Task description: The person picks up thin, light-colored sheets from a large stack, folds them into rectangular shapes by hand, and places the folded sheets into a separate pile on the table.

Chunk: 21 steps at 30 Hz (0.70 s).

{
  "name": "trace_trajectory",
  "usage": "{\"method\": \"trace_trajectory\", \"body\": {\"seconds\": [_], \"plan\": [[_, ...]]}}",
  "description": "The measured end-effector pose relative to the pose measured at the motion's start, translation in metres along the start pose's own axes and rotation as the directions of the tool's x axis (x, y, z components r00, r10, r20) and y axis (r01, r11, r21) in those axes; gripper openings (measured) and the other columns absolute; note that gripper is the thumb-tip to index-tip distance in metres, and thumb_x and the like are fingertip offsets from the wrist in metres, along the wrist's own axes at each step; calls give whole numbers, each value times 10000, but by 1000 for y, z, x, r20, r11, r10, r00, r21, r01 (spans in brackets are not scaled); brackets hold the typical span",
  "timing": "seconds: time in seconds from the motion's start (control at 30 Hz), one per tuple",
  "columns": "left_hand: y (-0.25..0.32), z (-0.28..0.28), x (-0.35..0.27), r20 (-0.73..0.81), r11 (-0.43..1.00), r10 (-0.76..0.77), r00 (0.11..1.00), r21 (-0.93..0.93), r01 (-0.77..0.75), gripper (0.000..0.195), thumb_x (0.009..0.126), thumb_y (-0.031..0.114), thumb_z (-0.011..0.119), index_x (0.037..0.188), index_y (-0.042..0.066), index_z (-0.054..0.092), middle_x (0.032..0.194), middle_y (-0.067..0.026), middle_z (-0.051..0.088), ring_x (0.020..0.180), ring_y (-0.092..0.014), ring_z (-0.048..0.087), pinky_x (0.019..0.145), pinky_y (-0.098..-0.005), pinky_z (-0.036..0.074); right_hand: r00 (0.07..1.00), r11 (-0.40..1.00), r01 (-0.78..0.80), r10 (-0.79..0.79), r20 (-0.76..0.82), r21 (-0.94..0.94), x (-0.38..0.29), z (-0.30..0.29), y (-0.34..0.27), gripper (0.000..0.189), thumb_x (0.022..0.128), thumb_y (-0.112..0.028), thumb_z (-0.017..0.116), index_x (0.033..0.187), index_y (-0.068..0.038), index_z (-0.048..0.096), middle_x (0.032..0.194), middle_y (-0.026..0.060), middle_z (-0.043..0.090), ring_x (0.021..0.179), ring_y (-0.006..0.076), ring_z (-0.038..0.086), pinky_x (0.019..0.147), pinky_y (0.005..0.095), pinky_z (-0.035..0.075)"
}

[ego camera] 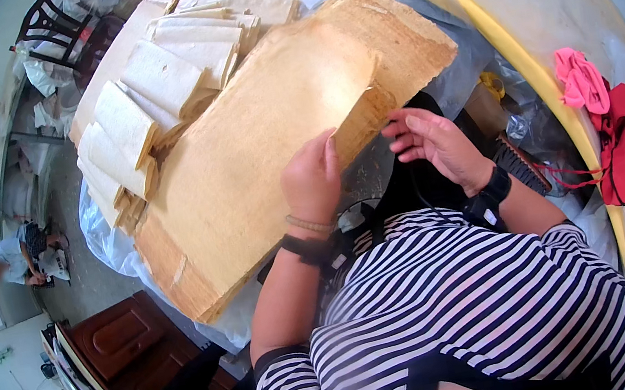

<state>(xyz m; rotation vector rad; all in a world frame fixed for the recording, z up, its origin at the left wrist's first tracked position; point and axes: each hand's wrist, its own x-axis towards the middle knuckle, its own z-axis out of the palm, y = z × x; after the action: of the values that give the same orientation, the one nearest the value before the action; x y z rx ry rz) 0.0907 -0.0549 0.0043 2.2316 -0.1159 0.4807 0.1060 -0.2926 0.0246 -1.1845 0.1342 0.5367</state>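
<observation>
Before me lies a long, thick stack of tan, fibrous, paper-like sheets (236, 146). Along its near side, towards the right, an edge of the sheets (366, 105) is bent upward. My left hand (310, 180) grips this raised edge, with the thumb along its left end. My right hand (433, 140) hovers just right of the raised edge, its fingers curved and apart, and I see nothing in it. Beyond the stack, several folded bundles of paler sheets (162, 77) overlap in a row. The underside of the left fingers is hidden.
Clear plastic sheeting (106, 223) spreads under the stack. At right are a yellow-edged, plastic-covered surface (480, 12), a pink cloth (581, 79) and a red item with straps (621, 149). A brown wooden cabinet (125, 338) stands lower left. A seated person (19, 256) is farther left.
</observation>
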Motion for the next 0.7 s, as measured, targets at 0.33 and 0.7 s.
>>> {"method": "trace_trajectory", "body": {"seconds": [0.33,0.7], "plan": [[-28,-11,-1,498,596,-440,748,-462,657,161,945,151,725,1012,7,752,887,24,704,795,-59,611,712,-214,495,997,995,67,-65,30,-70,58,24,-7,829,981,-470,635,1584,-54,247,1443,137,505,1169,220,612,901,336,545],[-38,3,-13,337,834,-279,899,-380,401,165,924,145,711,971,-7,756,852,-63,727,767,-126,674,676,-268,530,984,949,171,-151,95,-264,61,41,-8,887,917,-378,752,1586,-82,251,1471,124,500,1214,201,585,787,294,571]]}}
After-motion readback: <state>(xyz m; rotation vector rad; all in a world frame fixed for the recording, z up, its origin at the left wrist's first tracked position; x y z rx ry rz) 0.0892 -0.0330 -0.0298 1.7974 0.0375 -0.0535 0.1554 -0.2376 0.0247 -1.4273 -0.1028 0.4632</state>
